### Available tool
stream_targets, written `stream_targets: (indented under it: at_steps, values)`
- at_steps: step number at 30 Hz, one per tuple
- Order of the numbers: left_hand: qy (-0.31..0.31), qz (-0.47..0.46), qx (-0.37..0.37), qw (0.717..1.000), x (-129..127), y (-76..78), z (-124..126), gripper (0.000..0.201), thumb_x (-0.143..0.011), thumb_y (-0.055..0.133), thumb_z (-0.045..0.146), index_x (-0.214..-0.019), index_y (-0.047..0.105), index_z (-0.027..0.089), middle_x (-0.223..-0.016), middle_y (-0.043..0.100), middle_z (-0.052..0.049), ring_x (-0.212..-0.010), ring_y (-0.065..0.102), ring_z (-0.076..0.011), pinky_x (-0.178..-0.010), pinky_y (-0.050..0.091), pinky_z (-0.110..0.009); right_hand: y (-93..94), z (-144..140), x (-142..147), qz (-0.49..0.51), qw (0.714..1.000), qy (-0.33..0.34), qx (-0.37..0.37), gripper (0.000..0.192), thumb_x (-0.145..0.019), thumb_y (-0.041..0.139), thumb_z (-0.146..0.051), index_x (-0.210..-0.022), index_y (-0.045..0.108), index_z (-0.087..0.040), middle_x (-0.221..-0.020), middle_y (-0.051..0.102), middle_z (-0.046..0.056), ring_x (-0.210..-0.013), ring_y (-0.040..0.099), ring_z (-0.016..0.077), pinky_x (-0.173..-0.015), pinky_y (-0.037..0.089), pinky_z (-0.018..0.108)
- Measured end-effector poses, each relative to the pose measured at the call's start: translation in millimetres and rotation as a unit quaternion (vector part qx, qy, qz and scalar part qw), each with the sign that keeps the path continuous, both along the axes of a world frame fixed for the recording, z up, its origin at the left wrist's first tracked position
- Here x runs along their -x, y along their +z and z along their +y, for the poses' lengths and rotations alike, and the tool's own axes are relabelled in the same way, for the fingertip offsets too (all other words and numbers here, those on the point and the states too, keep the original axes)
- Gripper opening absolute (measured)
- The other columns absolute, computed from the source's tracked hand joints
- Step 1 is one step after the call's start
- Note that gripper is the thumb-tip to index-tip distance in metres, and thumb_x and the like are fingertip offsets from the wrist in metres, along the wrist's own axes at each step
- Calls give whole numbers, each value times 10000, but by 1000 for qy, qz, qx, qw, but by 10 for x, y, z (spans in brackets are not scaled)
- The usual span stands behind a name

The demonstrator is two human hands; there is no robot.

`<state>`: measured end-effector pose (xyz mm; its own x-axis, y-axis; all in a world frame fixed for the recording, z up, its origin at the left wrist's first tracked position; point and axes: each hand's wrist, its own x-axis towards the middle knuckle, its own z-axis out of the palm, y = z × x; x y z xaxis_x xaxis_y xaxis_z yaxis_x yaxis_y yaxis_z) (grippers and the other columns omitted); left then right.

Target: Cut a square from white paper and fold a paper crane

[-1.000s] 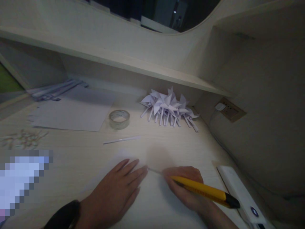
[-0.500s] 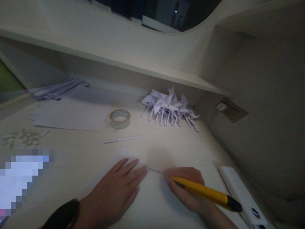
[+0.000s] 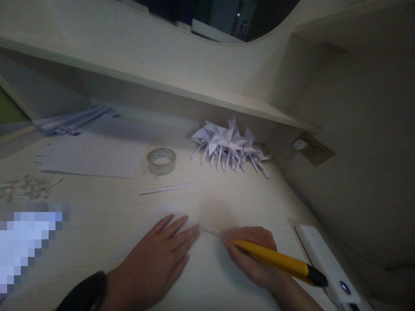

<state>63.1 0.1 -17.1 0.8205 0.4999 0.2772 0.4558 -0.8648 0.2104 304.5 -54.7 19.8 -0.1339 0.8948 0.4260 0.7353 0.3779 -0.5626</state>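
Note:
My left hand (image 3: 158,259) lies flat, fingers spread, pressing a white sheet of paper (image 3: 207,280) onto the desk. My right hand (image 3: 254,255) grips a yellow utility knife (image 3: 279,262) with a black end cap; its thin blade (image 3: 210,232) reaches toward my left fingertips and touches the sheet. A dark band circles my left wrist.
A roll of clear tape (image 3: 161,161), a thin white strip (image 3: 165,189), a pile of folded paper pinwheels (image 3: 230,147), white sheets (image 3: 94,153) and small bits (image 3: 26,188) lie on the desk. A white device (image 3: 327,263) sits at right, a wall socket (image 3: 313,149) beyond, a shelf (image 3: 162,82) overhead.

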Motion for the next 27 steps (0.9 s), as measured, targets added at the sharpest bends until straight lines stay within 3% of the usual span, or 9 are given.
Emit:
stream_targets:
  at_steps: [15,27]
  values:
    - [-6,28,-19,999,21,25,-8,472,-913,449,236,-1380,395,268,-1352,519,-5,-1207,482,-254,-1023,334,-446,21,7,1,16,999,21,-33,135,-781,586,-211,-739,714,-226,-709,744,-8,-613,708,153,-602,582,202]
    - [-8,13,0,1000,-8,-46,-19,484,-920,445,231,-1396,365,269,-1382,485,7,-1254,428,-249,-1054,298,-460,21,11,16,10,1000,-8,4,158,-783,594,-232,-685,718,-232,-678,737,-25,-581,703,147,-620,585,199]
